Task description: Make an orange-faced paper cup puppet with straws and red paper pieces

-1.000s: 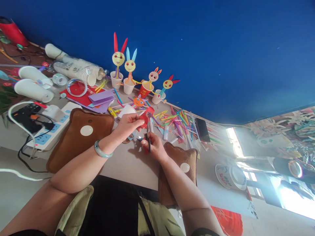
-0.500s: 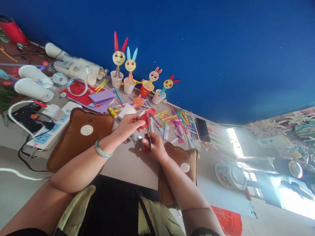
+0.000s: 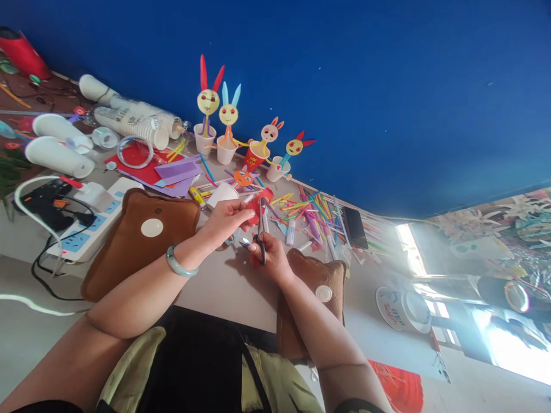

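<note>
My left hand (image 3: 229, 221), with a pale bangle (image 3: 179, 263) on its wrist, pinches a small piece of red paper (image 3: 266, 196). In my right hand (image 3: 274, 255) are black-handled scissors (image 3: 260, 241), their blades pointing away from me and lying at the red paper. Part of the paper is hidden behind my left fingers and the blades. Just beyond my left hand sits a white paper cup (image 3: 222, 194). An orange face cutout (image 3: 243, 178) lies a little farther back.
Four paper-cup rabbit figures, one in a red cup (image 3: 257, 154), line the blue wall (image 3: 344, 86). Colourful sticks (image 3: 301, 212) and a phone (image 3: 355, 226) lie right. Brown cushions (image 3: 142, 252) flank my hands. A power strip (image 3: 92, 229) stands left; a white tub (image 3: 402, 310) sits right.
The red paper has shifted very slightly at the scissor blades. Both hands stay in nearly the same place, and the things around them have not moved.
</note>
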A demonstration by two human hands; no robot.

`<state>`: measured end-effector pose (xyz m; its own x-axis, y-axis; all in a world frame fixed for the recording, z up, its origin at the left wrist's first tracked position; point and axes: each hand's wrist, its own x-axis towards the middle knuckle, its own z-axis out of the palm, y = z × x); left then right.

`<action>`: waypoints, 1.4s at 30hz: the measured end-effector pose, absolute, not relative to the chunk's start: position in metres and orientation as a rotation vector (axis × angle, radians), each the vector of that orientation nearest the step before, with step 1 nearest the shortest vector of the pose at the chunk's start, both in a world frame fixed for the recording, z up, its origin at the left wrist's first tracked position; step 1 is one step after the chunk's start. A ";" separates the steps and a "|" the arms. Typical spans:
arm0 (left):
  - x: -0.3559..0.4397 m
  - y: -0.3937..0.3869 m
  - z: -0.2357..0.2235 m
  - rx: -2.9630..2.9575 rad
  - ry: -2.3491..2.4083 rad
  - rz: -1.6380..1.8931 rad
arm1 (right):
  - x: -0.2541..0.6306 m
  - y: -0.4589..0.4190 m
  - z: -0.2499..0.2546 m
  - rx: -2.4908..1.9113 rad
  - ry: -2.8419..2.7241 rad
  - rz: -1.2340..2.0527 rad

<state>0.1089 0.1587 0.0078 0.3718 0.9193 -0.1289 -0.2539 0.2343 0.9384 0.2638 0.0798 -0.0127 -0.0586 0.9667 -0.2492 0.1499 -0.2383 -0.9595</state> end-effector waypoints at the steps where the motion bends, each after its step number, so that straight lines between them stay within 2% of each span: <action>1: 0.109 0.159 0.008 1.009 0.820 0.941 | 0.264 0.080 -0.013 -1.462 -1.248 1.376; 42: 0.107 0.158 0.012 1.096 0.801 1.002 | 0.262 0.079 -0.015 -1.503 -1.245 1.369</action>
